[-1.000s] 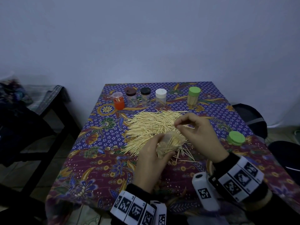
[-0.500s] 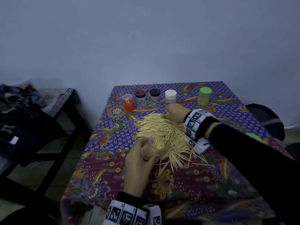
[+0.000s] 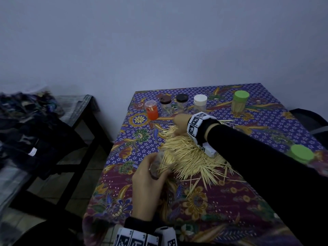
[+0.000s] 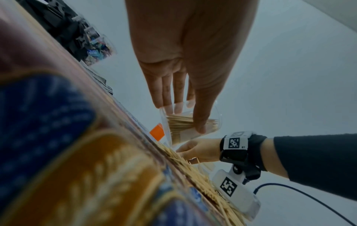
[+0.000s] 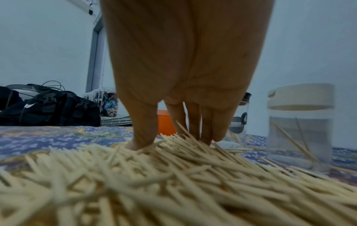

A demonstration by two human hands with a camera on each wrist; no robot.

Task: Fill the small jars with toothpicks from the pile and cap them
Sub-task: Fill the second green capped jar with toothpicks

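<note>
The right hand (image 5: 185, 79) reaches out over the toothpick pile (image 3: 186, 153), its thumb and fingers pointing down and dug into the far edge of the sticks, closing on a small bunch; whether any are lifted yet cannot be told. To do this well, I judge it should gather a modest bundle with the sticks lying parallel, pinch them near the middle so they do not fan out, and carry them across in line with the jar's mouth. The arm is stretched forward across the pile with the wrist bent down. Nearer the body, the left hand (image 3: 147, 183) is wrapped around a clear jar (image 4: 190, 126), thumb across its front and fingers behind, holding it tilted with its open mouth toward the pile; it is already well packed with toothpicks. Just beyond the right hand stands a row of capped jars: an orange jar (image 3: 151, 110), two dark-lidded ones and a white-lidded jar (image 5: 300, 126) holding only a few sticks. A loose green lid (image 3: 300, 154) lies to the right of the arm.
</note>
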